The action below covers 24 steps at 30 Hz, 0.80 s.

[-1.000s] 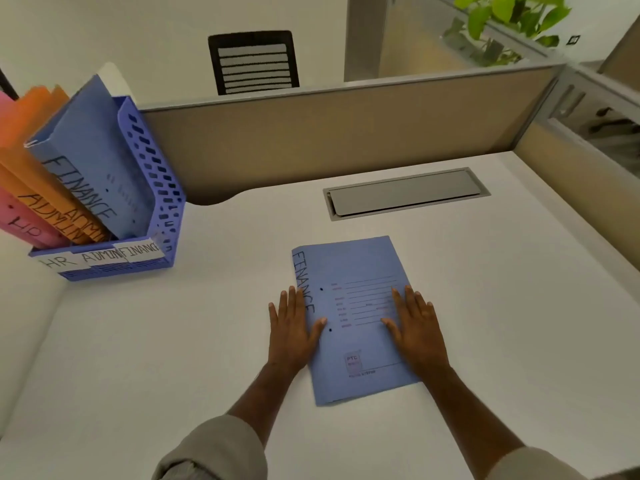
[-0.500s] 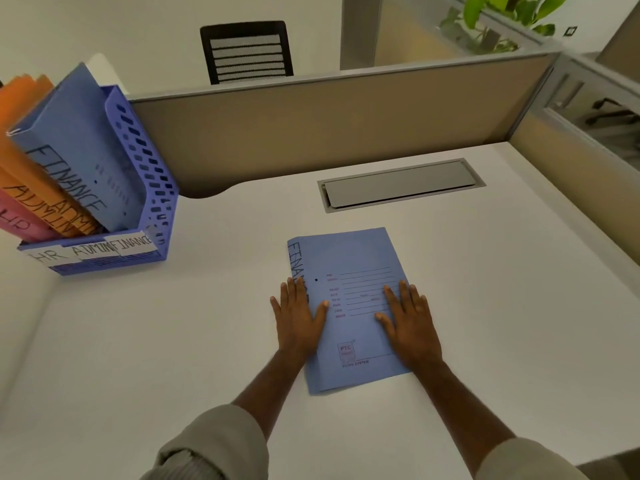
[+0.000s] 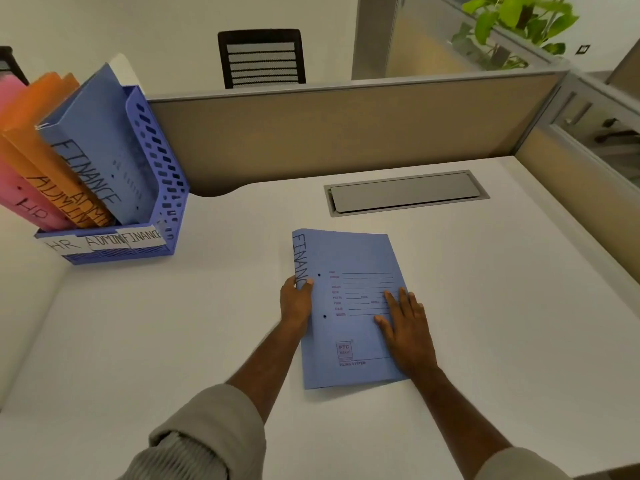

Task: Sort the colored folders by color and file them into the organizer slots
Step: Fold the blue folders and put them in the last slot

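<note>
Head view: left hand point(image 3: 296, 299) grips blue folder point(image 3: 349, 306) spine; right hand point(image 3: 407, 327) rests flat on it.

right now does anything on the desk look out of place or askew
Only the blue FINANCE folder is out of place: it lies slightly skewed on the desk under both hands, not filed. The organizer holds its pink, orange and blue folders tidily.

The scene is lit evenly by soft, diffuse indoor light — no glare is seen on the white table point(image 3: 485, 341). Only faint, soft-edged shadows are cast beneath the forearms and the organizer point(image 3: 152, 188). Straight lines are bowed toward the edges by the wide-angle lens — detail is slightly softened throughout.
</note>
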Available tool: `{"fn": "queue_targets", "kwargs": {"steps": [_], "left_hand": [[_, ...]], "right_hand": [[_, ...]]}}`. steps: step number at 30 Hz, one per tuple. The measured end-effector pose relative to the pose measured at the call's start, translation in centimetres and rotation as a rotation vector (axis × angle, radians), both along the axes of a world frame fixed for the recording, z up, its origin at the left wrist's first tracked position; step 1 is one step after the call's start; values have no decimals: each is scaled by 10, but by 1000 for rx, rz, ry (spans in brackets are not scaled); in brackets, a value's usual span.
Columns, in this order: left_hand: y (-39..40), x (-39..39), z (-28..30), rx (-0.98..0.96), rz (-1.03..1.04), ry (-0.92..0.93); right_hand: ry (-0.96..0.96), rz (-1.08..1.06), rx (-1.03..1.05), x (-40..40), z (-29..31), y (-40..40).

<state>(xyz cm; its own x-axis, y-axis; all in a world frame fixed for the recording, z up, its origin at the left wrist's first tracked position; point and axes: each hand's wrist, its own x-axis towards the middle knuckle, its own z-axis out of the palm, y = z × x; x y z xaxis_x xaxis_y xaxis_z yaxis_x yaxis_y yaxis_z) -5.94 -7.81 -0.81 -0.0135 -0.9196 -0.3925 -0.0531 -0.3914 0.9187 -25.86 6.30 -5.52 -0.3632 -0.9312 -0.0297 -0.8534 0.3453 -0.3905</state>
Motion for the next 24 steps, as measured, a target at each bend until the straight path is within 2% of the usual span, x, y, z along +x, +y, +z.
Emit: {"fn": "queue_targets", "kwargs": {"steps": [5, 8, 13, 17, 19, 22, 24], "left_hand": [[1, 11, 5, -83, -49, -9], [1, 18, 11, -152, -93, -16], [-3, 30, 18, -180, -116, 24], [-11, 38, 21, -146, -116, 88], [-14, 41, 21, -129, -124, 97], [-19, 43, 23, -140, -136, 78], [-22, 43, 24, -167, -139, 37]], "right_hand": [[-125, -44, -107, -7, 7, -4], [-277, -96, -180, -13, 17, -8], [-668, -293, -299, -22, 43, -26], [-1187, -424, -332, -33, 61, -41], [-1379, -488, -312, -39, 64, -43], [-1528, -523, -209, -46, 66, -46], [-1526, -516, -179, -48, 65, -51]]}}
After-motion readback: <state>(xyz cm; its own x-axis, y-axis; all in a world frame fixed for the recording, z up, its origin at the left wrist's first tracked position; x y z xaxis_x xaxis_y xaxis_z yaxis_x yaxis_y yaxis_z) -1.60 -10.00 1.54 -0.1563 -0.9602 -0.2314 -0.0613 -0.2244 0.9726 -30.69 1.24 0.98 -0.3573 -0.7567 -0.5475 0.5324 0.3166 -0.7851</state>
